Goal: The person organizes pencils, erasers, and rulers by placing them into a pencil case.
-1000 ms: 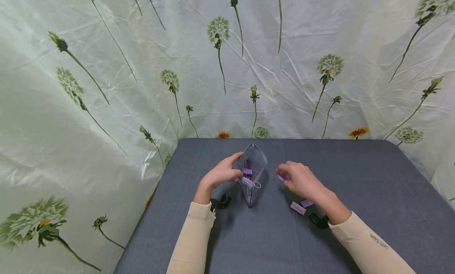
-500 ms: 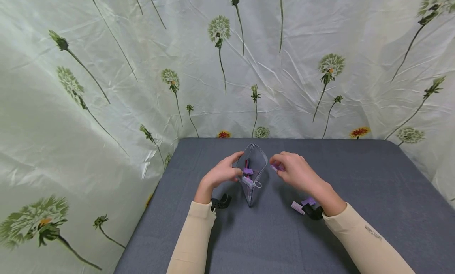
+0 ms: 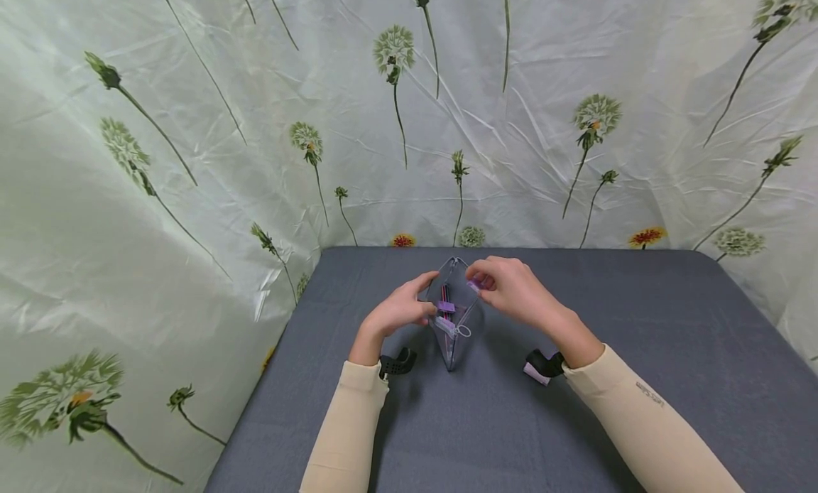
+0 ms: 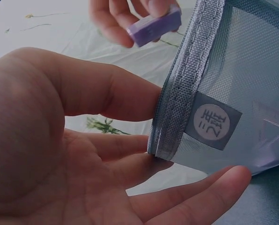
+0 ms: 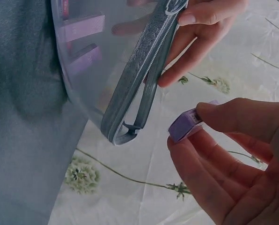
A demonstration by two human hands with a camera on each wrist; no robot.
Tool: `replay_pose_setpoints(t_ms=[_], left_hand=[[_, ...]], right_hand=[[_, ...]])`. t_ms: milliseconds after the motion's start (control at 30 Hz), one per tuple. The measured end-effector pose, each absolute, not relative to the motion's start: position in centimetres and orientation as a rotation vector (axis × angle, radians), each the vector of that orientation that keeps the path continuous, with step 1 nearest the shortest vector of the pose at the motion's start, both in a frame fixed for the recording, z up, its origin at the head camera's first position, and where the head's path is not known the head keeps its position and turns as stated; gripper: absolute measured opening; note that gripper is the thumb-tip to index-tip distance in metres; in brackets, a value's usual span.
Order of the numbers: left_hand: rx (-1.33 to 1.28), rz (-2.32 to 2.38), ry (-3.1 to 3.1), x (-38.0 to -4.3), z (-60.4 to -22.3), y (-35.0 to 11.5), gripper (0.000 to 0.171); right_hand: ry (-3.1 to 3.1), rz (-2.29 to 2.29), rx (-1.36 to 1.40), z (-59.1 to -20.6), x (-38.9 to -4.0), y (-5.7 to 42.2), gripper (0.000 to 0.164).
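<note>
A grey mesh zip pouch point(image 4: 188, 70) stands upright on the table with its top spread apart. My left hand point(image 3: 399, 310) grips the pouch's left rim between thumb and fingers. To the right of the opening, my right hand point(image 3: 519, 290) pinches a small purple eraser point(image 5: 184, 125) between thumb and fingertips. It is held just above the zip edge, outside the mesh wall. Through the mesh show purple erasers point(image 5: 83, 28) and red-and-black pencils point(image 3: 445, 294). A round-printed label point(image 4: 212, 122) is sewn near the rim.
A pale purple eraser point(image 3: 536, 374) lies on the dark grey table point(image 3: 460, 436), partly behind the black right wrist strap point(image 3: 544, 364). A white flower-print sheet point(image 3: 524, 159) hangs along the table's back edge and left side.
My right hand has moved left and up with the eraser, from beside the pouch to its right rim. Its wrist strap now covers a second eraser on the table. The left hand has stayed put.
</note>
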State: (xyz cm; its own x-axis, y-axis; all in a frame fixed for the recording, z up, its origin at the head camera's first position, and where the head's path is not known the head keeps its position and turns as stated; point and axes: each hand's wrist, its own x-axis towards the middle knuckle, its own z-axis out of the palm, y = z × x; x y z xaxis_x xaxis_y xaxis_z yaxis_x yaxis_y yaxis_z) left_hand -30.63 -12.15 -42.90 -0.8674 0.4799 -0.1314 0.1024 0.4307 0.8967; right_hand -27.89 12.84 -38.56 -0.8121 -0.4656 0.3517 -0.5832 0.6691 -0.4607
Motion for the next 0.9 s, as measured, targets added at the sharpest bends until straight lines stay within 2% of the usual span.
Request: replay_pose_setpoints(t_ms=[900], left_hand=[[0.508, 1.397, 2.323, -30.5, -42.5, -12.4, 0.077]], right_hand=[[-2.722, 0.863, 0.982, -41.1, -30.8, 9.5, 0.019]])
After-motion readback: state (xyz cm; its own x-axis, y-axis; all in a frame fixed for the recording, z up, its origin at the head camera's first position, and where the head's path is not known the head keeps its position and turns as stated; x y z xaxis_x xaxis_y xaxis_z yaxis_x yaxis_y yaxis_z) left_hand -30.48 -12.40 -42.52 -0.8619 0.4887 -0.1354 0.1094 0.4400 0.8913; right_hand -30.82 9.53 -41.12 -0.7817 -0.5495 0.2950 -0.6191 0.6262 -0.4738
